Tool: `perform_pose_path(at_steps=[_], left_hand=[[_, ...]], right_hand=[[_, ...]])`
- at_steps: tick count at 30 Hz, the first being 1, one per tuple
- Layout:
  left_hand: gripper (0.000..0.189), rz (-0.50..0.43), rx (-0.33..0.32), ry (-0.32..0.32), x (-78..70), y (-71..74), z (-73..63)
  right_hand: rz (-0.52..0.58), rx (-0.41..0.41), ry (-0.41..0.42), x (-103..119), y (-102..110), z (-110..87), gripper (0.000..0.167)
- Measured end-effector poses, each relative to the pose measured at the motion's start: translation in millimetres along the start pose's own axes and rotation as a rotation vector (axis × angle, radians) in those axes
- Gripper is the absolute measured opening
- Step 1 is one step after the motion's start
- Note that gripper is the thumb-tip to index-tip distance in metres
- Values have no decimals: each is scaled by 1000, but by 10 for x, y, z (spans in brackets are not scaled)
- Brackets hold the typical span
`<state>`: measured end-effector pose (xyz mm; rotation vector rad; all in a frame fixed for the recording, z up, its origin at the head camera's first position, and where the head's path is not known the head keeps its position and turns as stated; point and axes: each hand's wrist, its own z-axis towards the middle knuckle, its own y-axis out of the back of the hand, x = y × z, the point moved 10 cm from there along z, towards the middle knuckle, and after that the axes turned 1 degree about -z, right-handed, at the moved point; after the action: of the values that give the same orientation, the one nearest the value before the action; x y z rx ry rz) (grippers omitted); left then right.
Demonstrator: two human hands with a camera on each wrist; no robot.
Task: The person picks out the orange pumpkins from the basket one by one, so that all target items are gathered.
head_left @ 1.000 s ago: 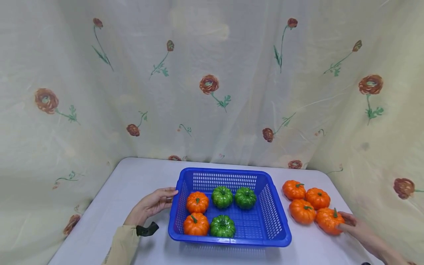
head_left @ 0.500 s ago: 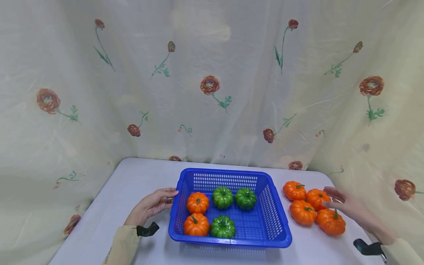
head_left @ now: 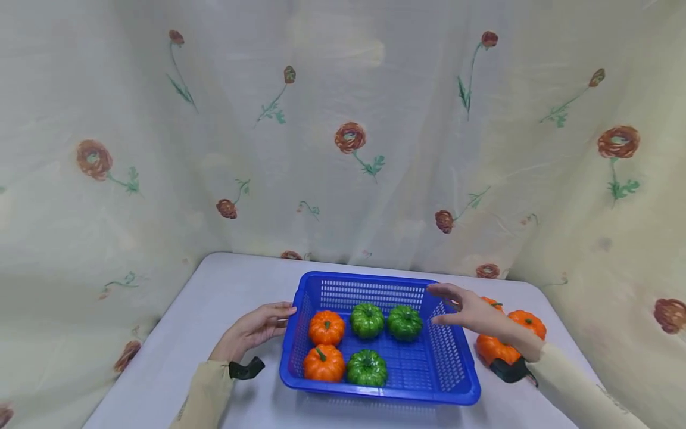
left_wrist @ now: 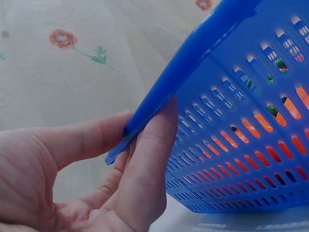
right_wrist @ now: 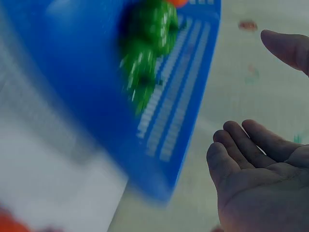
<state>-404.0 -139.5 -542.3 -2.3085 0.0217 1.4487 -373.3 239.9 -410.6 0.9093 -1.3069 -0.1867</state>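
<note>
White table [head_left: 236, 286], blue perforated basket [head_left: 404, 360].
Left hand [head_left: 254, 328] pinches left rim [head_left: 287, 351]; right hand [head_left: 477, 313], thumb and fingers parted, over right rim [head_left: 467, 354].

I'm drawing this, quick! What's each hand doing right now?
Left hand: holding the blue plastic basket by its rim.
Right hand: open, holding nothing.

A blue rectangular basket [head_left: 375, 392] with slotted walls sits upright, its left rim pinched by the left hand [head_left: 257, 328]. Inside, 2 orange pumpkins [head_left: 327, 328] line the left side; 3 glossy green pumpkins [head_left: 367, 368] sit beside them, 2 behind, 1 in front. The right hand [head_left: 474, 311] hovers near the right wall. Beyond it, apparently 3 loose orange pumpkins [head_left: 527, 323] lie partly hidden.
</note>
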Motion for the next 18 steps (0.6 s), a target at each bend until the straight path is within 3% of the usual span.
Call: perform_pose_path(at_steps=[9, 18], left_hand=[[49, -6, 8, 7, -26, 8, -6], [48, -12, 41, 4, -14, -32, -9]], right_hand=[[21, 162, 78, 423, -752, 546, 73], [31, 282, 90, 599, -1222, 928, 69]])
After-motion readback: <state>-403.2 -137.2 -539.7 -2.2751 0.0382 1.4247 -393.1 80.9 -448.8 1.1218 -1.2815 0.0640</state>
